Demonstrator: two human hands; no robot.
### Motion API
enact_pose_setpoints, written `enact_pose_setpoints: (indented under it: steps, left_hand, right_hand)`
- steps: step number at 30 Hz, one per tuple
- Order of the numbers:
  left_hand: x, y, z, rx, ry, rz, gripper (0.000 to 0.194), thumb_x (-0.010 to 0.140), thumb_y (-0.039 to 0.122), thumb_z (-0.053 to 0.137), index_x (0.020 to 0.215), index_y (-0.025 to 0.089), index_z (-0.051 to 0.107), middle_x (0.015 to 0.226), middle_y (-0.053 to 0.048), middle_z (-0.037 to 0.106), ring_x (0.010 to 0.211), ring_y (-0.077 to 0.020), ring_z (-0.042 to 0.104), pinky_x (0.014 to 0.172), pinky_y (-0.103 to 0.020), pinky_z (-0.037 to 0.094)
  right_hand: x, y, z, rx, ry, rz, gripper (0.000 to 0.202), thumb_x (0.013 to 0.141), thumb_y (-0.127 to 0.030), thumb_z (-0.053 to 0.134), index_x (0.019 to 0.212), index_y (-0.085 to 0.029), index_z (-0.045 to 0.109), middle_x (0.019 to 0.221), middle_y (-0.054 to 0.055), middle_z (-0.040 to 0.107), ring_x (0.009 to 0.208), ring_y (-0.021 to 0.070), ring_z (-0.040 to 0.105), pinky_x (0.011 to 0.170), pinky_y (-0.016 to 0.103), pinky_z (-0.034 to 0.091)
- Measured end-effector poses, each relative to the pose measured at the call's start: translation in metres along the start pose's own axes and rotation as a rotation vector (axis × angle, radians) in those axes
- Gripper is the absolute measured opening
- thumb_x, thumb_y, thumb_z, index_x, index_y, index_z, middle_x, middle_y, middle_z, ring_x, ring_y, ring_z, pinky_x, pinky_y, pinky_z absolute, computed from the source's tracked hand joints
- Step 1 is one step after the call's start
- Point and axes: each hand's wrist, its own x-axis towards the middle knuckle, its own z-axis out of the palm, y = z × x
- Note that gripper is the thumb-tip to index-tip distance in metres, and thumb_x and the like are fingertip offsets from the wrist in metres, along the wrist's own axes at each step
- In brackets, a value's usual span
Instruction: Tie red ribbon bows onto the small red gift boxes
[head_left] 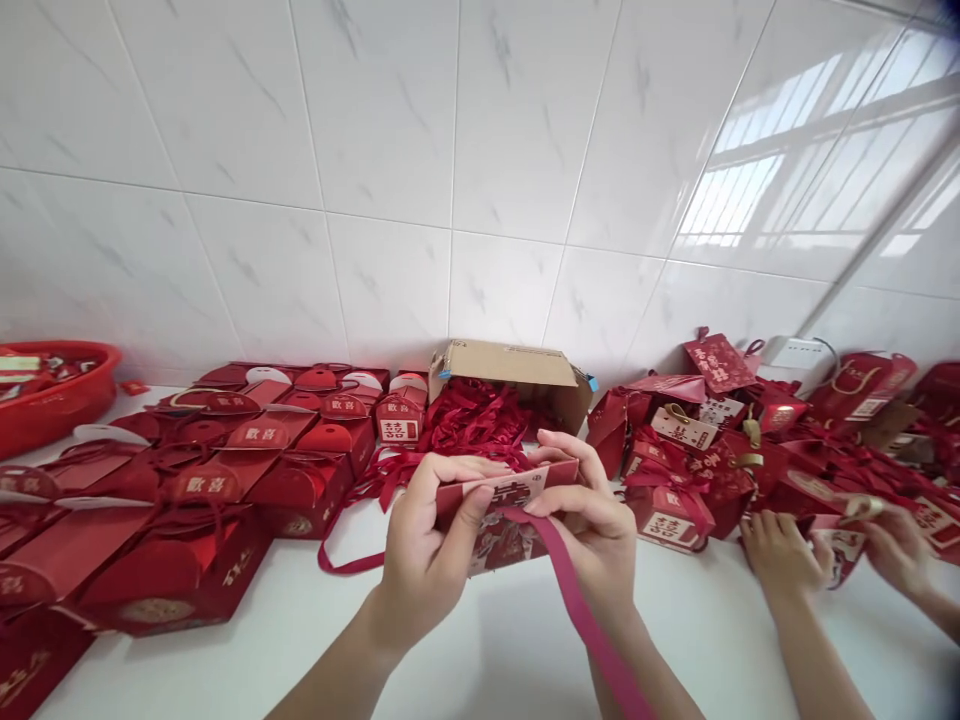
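Note:
A small red printed box (510, 545) is held up above the white table, near the middle of the view. My left hand (439, 530) grips its left side, with the thumb on the front face. On its right side my right hand (589, 520) pinches the box's upper part together with a dark pink ribbon (570, 590). One length of this ribbon hangs down over my right wrist. Another stretch of red ribbon (352, 568) lies on the table left of my left hand. The back of the held box is hidden.
Rows of red gift boxes (172, 590) fill the left. A cardboard box (517, 362) of red ribbons stands behind my hands. Piled red boxes (667, 525) are on the right, where another person's hands (787, 560) hold a box. A red basin (60, 400) sits far left.

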Motion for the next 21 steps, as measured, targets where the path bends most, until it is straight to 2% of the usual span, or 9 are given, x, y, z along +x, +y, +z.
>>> enact_pose_setpoints:
  steps: [4,8,12,15,17,20,21]
  left_hand:
    - [-0.005,-0.006,0.001,0.012,0.006,0.006,0.011,0.092,0.013,0.05,0.097,0.022,0.052,0.095,-0.001,0.064,0.094,-0.0106,0.062,0.083,-0.021,0.05]
    - [-0.004,-0.008,0.001,-0.036,-0.039,0.008,0.013,0.094,0.013,0.044,0.101,0.023,0.05,0.098,-0.002,0.062,0.096,-0.0128,0.061,0.084,-0.026,0.05]
    - [-0.003,-0.009,0.001,-0.08,-0.1,0.033,0.014,0.094,0.011,0.042,0.101,0.022,0.048,0.098,-0.004,0.061,0.094,-0.0141,0.06,0.079,-0.027,0.051]
    - [-0.003,-0.01,0.001,-0.079,-0.121,0.131,0.016,0.092,0.009,0.042,0.102,0.02,0.049,0.1,-0.007,0.061,0.096,-0.0156,0.059,0.081,-0.029,0.05]
    - [-0.002,-0.008,-0.001,-0.083,-0.149,0.178,0.017,0.092,0.009,0.043,0.102,0.02,0.049,0.101,-0.008,0.062,0.098,-0.0179,0.059,0.083,-0.032,0.05]
    - [0.001,-0.004,-0.008,-0.048,-0.246,0.147,0.018,0.091,0.014,0.046,0.106,0.02,0.051,0.105,-0.011,0.061,0.103,-0.0223,0.058,0.085,-0.036,0.05]
    - [0.002,-0.003,-0.012,-0.028,-0.24,0.14,0.018,0.09,0.015,0.046,0.107,0.02,0.052,0.108,-0.011,0.059,0.105,-0.0231,0.056,0.087,-0.038,0.049]
  right_hand:
    - [0.003,0.007,0.0,-0.053,0.013,0.016,0.027,0.08,-0.004,0.064,0.085,-0.029,0.073,0.121,0.002,0.053,0.098,0.017,0.057,0.083,0.033,0.052]
    - [0.005,0.011,0.0,-0.087,0.001,0.008,0.026,0.079,-0.004,0.065,0.084,-0.028,0.074,0.12,0.003,0.054,0.096,0.017,0.056,0.084,0.034,0.051]
    - [0.006,0.013,0.004,-0.078,0.06,-0.056,0.025,0.081,-0.005,0.064,0.083,-0.028,0.072,0.114,0.003,0.054,0.092,0.0154,0.057,0.081,0.032,0.051]
    - [0.006,0.014,0.007,0.026,0.164,-0.062,0.032,0.079,-0.012,0.069,0.104,-0.031,0.063,0.112,0.004,0.056,0.09,0.0164,0.059,0.074,0.031,0.052]
    - [0.006,0.013,0.007,0.085,0.16,0.003,0.038,0.076,-0.02,0.074,0.109,-0.029,0.058,0.1,0.004,0.061,0.083,0.0162,0.061,0.067,0.028,0.053]
    - [0.008,0.012,0.003,0.093,0.099,0.08,0.022,0.074,-0.024,0.076,0.085,-0.023,0.057,0.076,0.0,0.058,0.066,0.0121,0.057,0.056,0.022,0.047]
    - [0.009,0.012,0.001,0.079,0.066,0.118,0.022,0.074,-0.024,0.076,0.079,-0.021,0.054,0.072,-0.001,0.057,0.062,0.0108,0.054,0.053,0.021,0.045]
